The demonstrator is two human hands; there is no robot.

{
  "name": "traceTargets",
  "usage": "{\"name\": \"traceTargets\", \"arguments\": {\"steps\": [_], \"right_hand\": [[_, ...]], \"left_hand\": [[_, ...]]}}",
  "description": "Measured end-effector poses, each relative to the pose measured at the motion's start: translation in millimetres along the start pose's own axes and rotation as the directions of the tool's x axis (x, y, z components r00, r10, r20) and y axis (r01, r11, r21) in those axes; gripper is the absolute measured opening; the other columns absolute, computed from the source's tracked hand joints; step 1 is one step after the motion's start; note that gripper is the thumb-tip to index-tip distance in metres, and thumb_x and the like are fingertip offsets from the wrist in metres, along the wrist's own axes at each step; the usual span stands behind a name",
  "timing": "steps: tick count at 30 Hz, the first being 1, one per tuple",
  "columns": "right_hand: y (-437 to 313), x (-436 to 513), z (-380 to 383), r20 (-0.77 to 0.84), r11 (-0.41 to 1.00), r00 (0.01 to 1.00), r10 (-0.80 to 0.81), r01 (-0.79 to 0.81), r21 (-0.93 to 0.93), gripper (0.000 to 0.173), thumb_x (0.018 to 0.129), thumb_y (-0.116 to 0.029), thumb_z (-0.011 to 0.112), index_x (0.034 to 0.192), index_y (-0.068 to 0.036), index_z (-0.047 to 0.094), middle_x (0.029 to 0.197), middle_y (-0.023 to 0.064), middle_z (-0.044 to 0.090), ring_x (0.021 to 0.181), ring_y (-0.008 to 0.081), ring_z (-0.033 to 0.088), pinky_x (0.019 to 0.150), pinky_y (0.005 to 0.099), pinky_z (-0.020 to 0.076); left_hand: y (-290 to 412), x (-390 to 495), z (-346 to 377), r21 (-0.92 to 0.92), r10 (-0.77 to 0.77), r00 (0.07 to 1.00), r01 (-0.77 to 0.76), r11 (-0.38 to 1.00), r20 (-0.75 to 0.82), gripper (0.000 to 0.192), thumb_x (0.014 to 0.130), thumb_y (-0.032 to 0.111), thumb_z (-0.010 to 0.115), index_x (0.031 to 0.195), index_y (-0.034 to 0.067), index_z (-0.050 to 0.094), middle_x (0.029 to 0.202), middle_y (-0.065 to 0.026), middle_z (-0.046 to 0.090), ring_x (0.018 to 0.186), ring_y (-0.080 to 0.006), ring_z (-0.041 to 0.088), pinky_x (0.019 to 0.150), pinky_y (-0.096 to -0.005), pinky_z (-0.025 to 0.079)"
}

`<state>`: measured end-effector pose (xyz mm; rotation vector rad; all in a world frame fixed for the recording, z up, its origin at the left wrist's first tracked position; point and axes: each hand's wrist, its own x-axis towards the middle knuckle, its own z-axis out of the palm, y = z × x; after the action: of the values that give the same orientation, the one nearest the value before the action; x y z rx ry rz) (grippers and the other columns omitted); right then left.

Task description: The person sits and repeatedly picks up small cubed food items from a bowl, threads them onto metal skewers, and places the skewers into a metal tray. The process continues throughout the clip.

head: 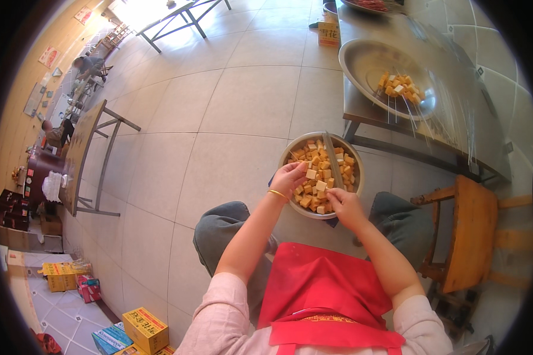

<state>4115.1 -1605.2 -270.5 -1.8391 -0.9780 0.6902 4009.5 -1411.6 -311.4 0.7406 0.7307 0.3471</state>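
Observation:
A round metal basin [362,177] full of orange-and-white food cubes [313,153] stands low between my knees. Over its left part, my left hand [292,176] has its fingertips closed on something small, perhaps a thin skewer with a cube at its side; the skewer is too fine to make out. My right hand [344,203] pinches at a pale-faced food cube [321,186] above the basin's near right part. A bundle of thin skewers [332,155] lies across the basin, right of my hands. On the table to the right, a larger metal bowl [359,53] holds skewered cubes [399,86].
The metal-topped table [453,137] at the right bears more loose skewers [471,133] and a tray of red food [368,4]. A wooden chair [471,235] stands by my right knee. Further tables [86,146] and seated people [89,66] are at the left. Cartons [145,328] lie lower left.

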Motion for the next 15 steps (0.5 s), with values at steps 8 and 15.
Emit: {"name": "traceTargets", "arguments": {"steps": [8,15], "right_hand": [[11.8,3.0,5.8,-0.017,0.994,0.999,0.029,-0.027,0.109,0.022,0.094,-0.017,0.058,0.103,0.002,0.066,0.080,0.0119,0.069,0.070,0.0181,0.065,0.064,0.0295,0.0493],[7.1,2.4,5.6,0.039,0.956,0.984,0.175,-0.179,0.231,0.022,0.094,-0.018,0.058,0.103,0.001,0.065,0.084,0.0132,0.069,0.074,0.0200,0.066,0.066,0.0305,0.0495]], "left_hand": [[4.6,-10.9,12.1,0.052,-0.039,0.995,0.035,0.998,0.093,0.033,0.089,0.015,0.069,0.114,-0.001,0.055,0.104,-0.0084,0.063,0.094,-0.0175,0.065,0.084,-0.0286,0.057],[-1.7,-10.7,14.0,0.088,-0.061,0.994,0.053,0.995,0.090,0.038,0.086,0.013,0.071,0.115,-0.002,0.052,0.105,-0.0089,0.063,0.093,-0.0173,0.065,0.082,-0.0281,0.057]]}}
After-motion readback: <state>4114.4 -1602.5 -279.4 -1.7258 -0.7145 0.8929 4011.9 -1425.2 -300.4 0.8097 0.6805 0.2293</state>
